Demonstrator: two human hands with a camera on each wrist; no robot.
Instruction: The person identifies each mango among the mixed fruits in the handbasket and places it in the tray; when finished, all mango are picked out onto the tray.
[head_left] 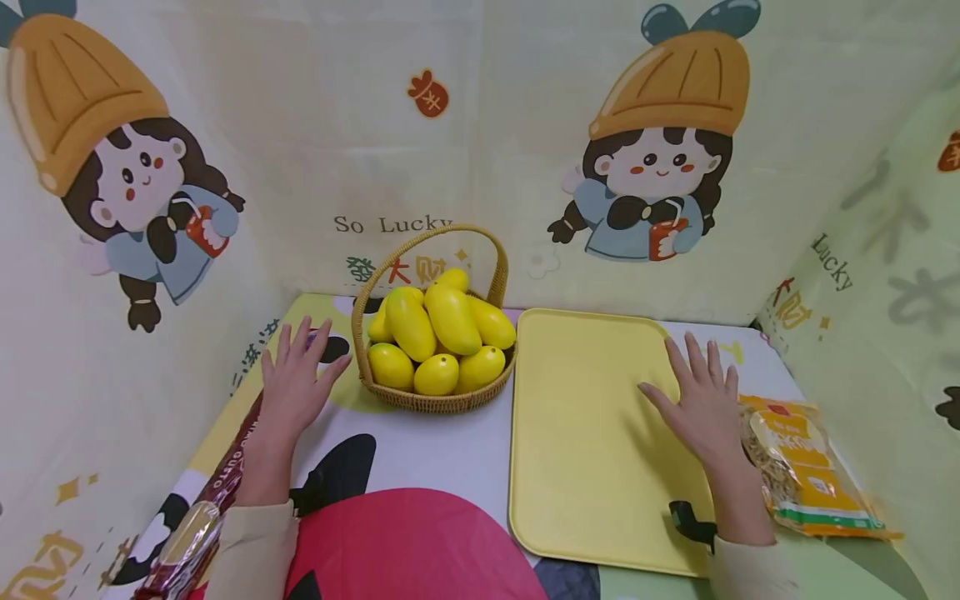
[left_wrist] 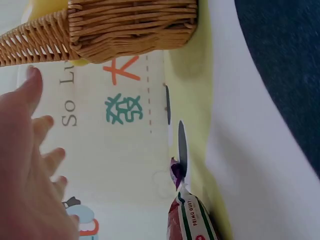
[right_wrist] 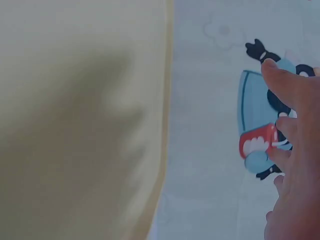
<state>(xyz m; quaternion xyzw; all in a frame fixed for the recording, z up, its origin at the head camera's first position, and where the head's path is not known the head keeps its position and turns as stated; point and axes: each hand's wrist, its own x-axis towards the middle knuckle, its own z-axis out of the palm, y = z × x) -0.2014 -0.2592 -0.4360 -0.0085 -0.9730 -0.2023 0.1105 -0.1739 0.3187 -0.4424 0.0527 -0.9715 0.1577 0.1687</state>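
Note:
Spread fingers mark my left hand (head_left: 295, 390), which holds nothing and hovers left of a wicker basket (head_left: 438, 403). Several yellow mangoes (head_left: 452, 319) fill that basket under its arched handle. A long dark-red packet (head_left: 197, 525) lies below my left forearm, partly hidden by it; its twisted end shows in the left wrist view. My right hand (head_left: 703, 407), also spread and holding nothing, hovers above the right edge of a yellow tray (head_left: 600, 433) and casts a shadow on it. Right of that hand lies a clear and orange food bag (head_left: 806, 467).
A patterned cloth (head_left: 442, 450) covers the table, with a large red shape near the front. Printed cloth walls (head_left: 510, 167) with cartoon figures stand at the back and both sides. The basket stands directly left of the tray's far part.

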